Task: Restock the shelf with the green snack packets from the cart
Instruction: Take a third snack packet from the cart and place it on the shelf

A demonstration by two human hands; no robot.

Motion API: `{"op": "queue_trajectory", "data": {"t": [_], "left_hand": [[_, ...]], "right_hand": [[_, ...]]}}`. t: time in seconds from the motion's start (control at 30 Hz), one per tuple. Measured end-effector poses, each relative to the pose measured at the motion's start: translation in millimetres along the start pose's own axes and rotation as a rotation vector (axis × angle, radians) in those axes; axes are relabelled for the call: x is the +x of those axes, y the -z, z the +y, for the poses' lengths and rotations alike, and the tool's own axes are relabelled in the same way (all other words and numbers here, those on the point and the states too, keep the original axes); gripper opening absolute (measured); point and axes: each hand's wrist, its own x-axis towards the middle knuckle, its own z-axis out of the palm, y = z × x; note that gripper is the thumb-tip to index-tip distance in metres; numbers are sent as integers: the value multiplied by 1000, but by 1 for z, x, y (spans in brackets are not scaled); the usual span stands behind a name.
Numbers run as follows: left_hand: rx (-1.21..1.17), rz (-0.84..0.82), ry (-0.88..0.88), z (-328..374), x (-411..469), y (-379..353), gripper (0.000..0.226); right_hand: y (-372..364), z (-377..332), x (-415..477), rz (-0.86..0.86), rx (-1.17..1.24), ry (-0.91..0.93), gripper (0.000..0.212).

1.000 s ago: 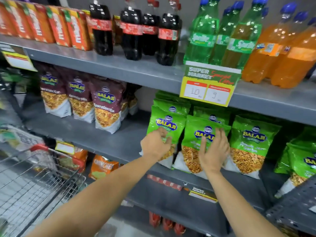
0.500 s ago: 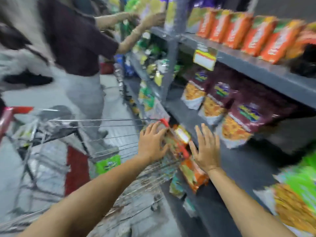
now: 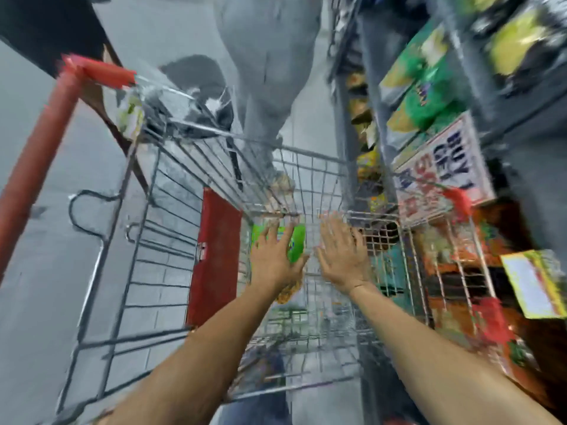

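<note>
**Both hands reaching down into the wire cart**

I look steeply down into a wire shopping cart that fills the centre of the frame, its red handle running along the left edge. Motion blur softens most of the scene. My left hand is spread flat, fingers splayed, over a green snack packet that lies low in the cart at the middle of the frame; the palm appears to rest on the packet, though I cannot tell whether any finger is curled around it. My right hand is just beside the left, also opened wide with fingers apart, over the bare wire mesh and gripping nothing. The two hands are close but not touching. A red panel stands upright in the cart, left of the packet. At the right of the frame, the shelf unit carries blurred green and yellow packs, with a white promotional sign on its edge above orange packs at the lower right. At the top centre, another person's light trousers stand beyond the cart's far end.
</note>
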Motion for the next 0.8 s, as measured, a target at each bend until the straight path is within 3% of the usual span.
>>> {"op": "queue_trajectory", "data": {"t": [0.17,0.27,0.37,0.47,0.53,0.67,0.8], "left_hand": [[-259,-108,442,-26,17,-77,87],[-358,-172,574,-42,30,-103,89],[-405,-217,608,-58,44,-117,81],[-433,-148,634,-68,47,-127,65],[-482,-118,676,-64,47,-133,58],[-572,-75,738,-60,49,-132,74],[-644,-158,761,-62,43,-126,59]], "right_hand": [[-95,-8,25,-215,153,-58,64],[-124,-14,35,-258,307,-252,52],[-142,-15,46,-254,458,-446,40],[-158,-16,47,-322,542,-557,38],[-162,-10,47,-340,653,-637,26],[-158,-8,51,-363,781,-663,13],[-149,-5,44,-375,824,-721,21]]}}
